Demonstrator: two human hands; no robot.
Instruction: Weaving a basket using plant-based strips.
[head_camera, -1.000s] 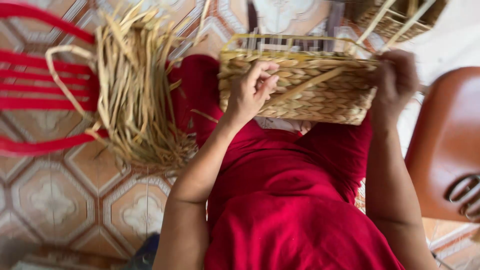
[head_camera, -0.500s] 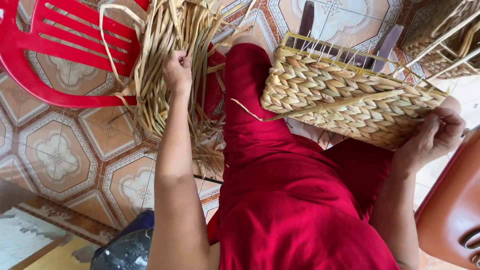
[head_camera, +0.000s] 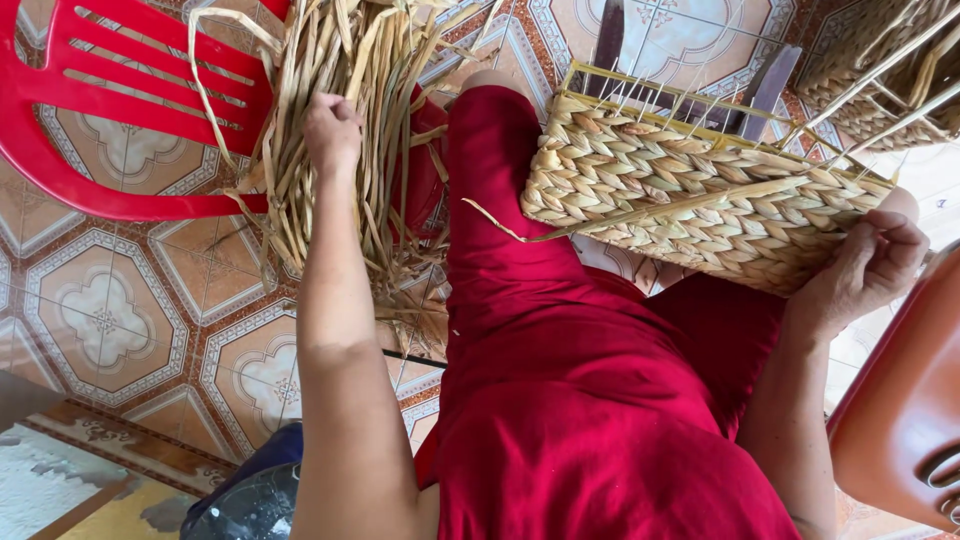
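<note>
Head view: left hand (head_camera: 333, 130) stays closed on the dried straw bundle (head_camera: 330, 90) left of the woven basket (head_camera: 690, 205); right hand (head_camera: 870, 265) still grips the basket's right end, now nearer than before

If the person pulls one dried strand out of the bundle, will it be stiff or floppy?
Probably floppy: strands in the bundle curve and droop where the left hand grips them. Likely light, being thin and dry. Loose ends may snag neighbouring strands.

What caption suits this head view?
Left hand grips dried straw bundle; right hand steadies half-woven basket on lap.
</note>
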